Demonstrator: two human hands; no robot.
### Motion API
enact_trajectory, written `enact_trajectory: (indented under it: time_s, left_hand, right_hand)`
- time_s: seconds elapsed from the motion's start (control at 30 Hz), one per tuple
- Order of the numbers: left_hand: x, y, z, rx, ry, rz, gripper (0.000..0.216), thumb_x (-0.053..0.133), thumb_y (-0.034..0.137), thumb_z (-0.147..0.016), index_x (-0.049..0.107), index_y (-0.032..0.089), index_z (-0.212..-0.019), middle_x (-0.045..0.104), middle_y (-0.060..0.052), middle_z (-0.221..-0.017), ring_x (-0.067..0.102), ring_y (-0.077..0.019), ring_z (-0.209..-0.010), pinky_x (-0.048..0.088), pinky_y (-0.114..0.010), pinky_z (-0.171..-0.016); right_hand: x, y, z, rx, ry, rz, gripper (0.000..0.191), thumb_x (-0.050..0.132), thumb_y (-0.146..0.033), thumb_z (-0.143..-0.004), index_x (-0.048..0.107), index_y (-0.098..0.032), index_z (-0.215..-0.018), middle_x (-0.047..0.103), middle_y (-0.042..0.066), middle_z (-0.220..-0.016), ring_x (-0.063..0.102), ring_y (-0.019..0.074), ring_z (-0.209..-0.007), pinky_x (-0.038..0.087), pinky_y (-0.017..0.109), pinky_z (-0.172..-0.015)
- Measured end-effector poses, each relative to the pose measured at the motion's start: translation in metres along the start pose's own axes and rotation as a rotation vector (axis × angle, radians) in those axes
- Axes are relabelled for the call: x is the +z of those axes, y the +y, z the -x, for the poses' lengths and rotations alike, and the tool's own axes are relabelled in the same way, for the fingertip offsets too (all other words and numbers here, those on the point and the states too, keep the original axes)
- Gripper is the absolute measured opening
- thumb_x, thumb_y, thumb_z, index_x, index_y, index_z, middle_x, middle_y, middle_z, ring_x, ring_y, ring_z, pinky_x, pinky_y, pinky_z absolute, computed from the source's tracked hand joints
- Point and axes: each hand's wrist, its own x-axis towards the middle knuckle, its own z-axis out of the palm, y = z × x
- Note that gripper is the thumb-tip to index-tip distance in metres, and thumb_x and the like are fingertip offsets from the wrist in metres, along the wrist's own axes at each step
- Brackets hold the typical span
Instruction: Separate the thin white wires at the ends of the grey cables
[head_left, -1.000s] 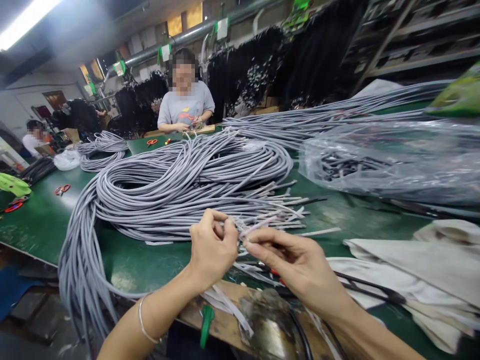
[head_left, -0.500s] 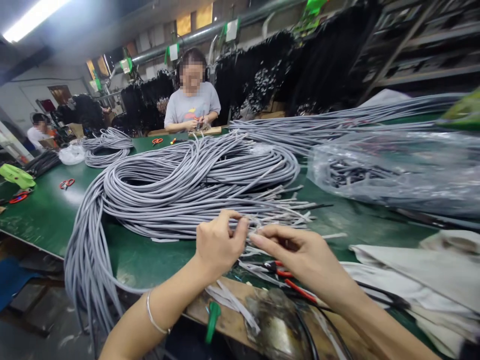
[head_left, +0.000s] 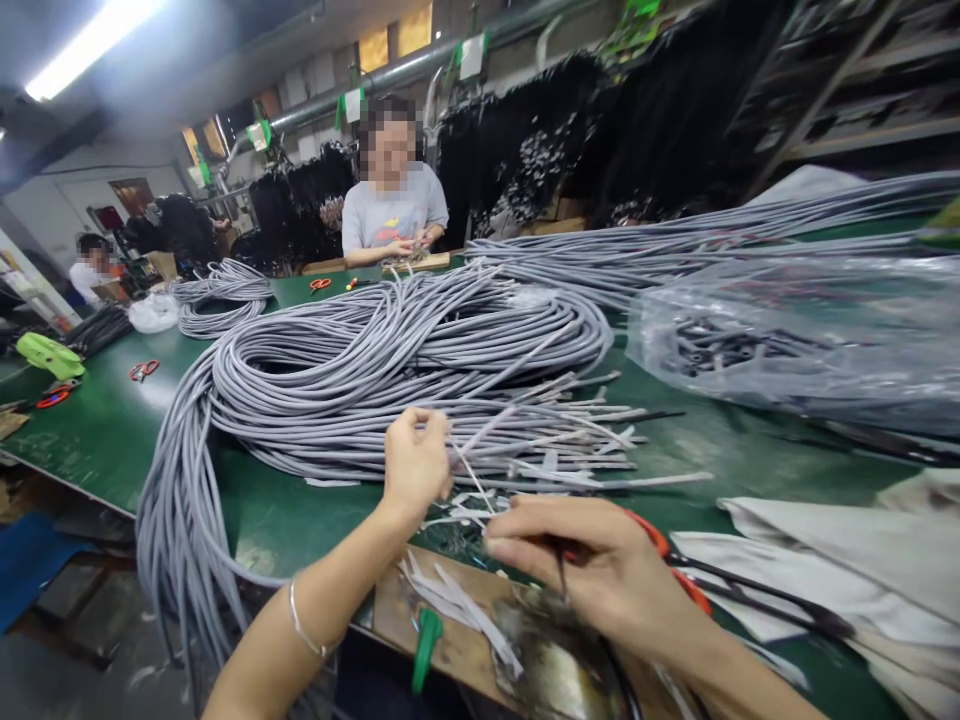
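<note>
A big coil of grey cables [head_left: 390, 360] lies on the green table [head_left: 97, 440], its stripped ends fanned out toward me. My left hand [head_left: 414, 462] is closed, pinching one cable end with thin pale wires sticking out of it. My right hand [head_left: 592, 565] is lower and nearer to me, fingers curled round red-handled scissors [head_left: 675, 565]. Pale strips of stripped sheath [head_left: 465, 610] lie on a wooden board [head_left: 397, 610] at the table's near edge.
A clear plastic bag of dark cables [head_left: 795, 340] lies at the right, with white cloth [head_left: 847, 560] in front of it. More grey cable bundles [head_left: 221, 295] and red scissors [head_left: 142, 370] lie at the left. A person [head_left: 394, 210] works at the far side; another sits far left.
My hands have come apart. The right hand dropped toward the near edge and now grips the red-handled scissors; the left hand keeps its hold on the cable end.
</note>
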Motion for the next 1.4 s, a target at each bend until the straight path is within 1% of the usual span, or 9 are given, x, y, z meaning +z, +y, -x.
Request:
enact_trajectory:
  time_s: [0.2,0.37,0.47,0.57,0.7,0.9,1.03,1.17,1.4]
  left_hand:
    - [0.001,0.005,0.004,-0.080,0.050,0.163,0.020,0.046,0.026,-0.080,0.038,0.020,-0.064,0.035,0.012,-0.032,0.030,-0.0060,-0.018,0.016,-0.015,-0.024]
    - [-0.017,0.021,-0.009,-0.115,0.158,0.236,0.030,0.041,0.030,-0.085,0.030,0.021,-0.059,0.029,0.012,-0.033,0.021,-0.0024,-0.018,0.014,-0.013,-0.026]
    - [-0.021,0.021,-0.012,-0.051,0.240,0.258,0.034,0.039,0.040,-0.088,0.028,0.021,-0.062,0.030,0.013,-0.036,0.021,-0.0015,-0.020,0.014,-0.012,-0.027]
    - [-0.007,0.004,-0.001,0.047,0.105,0.163,0.033,0.043,0.046,-0.086,0.035,0.021,-0.066,0.035,0.012,-0.038,0.029,-0.0040,-0.022,0.017,-0.014,-0.026]
    - [0.009,-0.017,0.018,0.189,-0.063,-0.073,0.029,0.042,0.047,-0.086,0.046,0.020,-0.077,0.041,0.008,-0.046,0.040,-0.0072,-0.033,0.031,-0.016,-0.033]
    - [0.008,-0.019,0.026,0.246,-0.201,-0.197,0.030,0.046,0.048,-0.085,0.048,0.019,-0.077,0.042,0.006,-0.052,0.037,-0.0071,-0.041,0.030,-0.018,-0.039]
    - [0.012,-0.017,0.024,0.083,-0.240,-0.053,0.045,0.050,0.063,-0.075,0.048,0.018,-0.071,0.038,0.007,-0.050,0.034,-0.0061,-0.039,0.023,-0.017,-0.035]
    - [0.014,-0.012,0.017,-0.119,-0.256,0.060,0.060,0.038,0.076,-0.072,0.050,0.017,-0.067,0.030,0.009,-0.037,0.027,-0.0058,-0.028,0.017,-0.018,-0.030]
    - [0.006,-0.002,0.016,-0.284,-0.301,0.244,0.043,0.031,0.051,-0.080,0.051,0.015,-0.066,0.041,0.004,-0.038,0.028,-0.0058,-0.024,0.015,-0.017,-0.029]
  right_hand:
    - [-0.004,0.009,-0.007,0.126,0.006,0.089,0.031,0.056,-0.040,-0.077,0.059,-0.018,-0.055,0.048,-0.001,-0.046,0.038,0.0100,-0.042,0.030,0.023,-0.041]
    - [-0.002,0.010,-0.004,0.058,-0.046,0.146,0.038,0.053,-0.038,-0.080,0.050,-0.019,-0.048,0.037,-0.004,-0.041,0.031,0.0077,-0.039,0.026,0.022,-0.038]
    - [-0.001,0.010,0.000,-0.057,0.139,0.258,0.036,0.052,-0.032,-0.083,0.046,-0.020,-0.050,0.034,-0.005,-0.042,0.031,0.0068,-0.038,0.026,0.020,-0.037]
    - [0.001,0.012,0.005,-0.228,0.434,0.467,0.013,0.058,-0.029,-0.082,0.058,-0.020,-0.073,0.038,-0.007,-0.046,0.034,0.0062,-0.038,0.030,0.019,-0.039]
    - [0.004,0.017,0.005,-0.384,0.476,0.664,0.025,0.060,-0.029,-0.082,0.057,-0.016,-0.103,0.041,-0.009,-0.049,0.037,0.0055,-0.037,0.034,0.017,-0.041]
    - [0.006,0.021,-0.002,-0.250,0.474,0.686,0.022,0.049,-0.028,-0.088,0.066,-0.015,-0.083,0.042,-0.007,-0.042,0.037,0.0061,-0.032,0.032,0.018,-0.037]
    - [0.005,0.019,-0.002,-0.170,0.504,0.574,0.023,0.051,-0.026,-0.085,0.066,-0.018,-0.070,0.049,-0.005,-0.041,0.039,0.0064,-0.032,0.031,0.019,-0.036]
    - [0.007,0.018,0.001,-0.165,0.540,0.535,0.020,0.055,-0.025,-0.083,0.066,-0.018,-0.067,0.052,-0.004,-0.043,0.040,0.0062,-0.033,0.032,0.019,-0.038]
    - [0.004,0.018,0.001,0.050,0.530,0.311,0.019,0.056,-0.033,-0.078,0.062,-0.019,-0.065,0.038,-0.007,-0.039,0.034,0.0068,-0.034,0.028,0.021,-0.036]
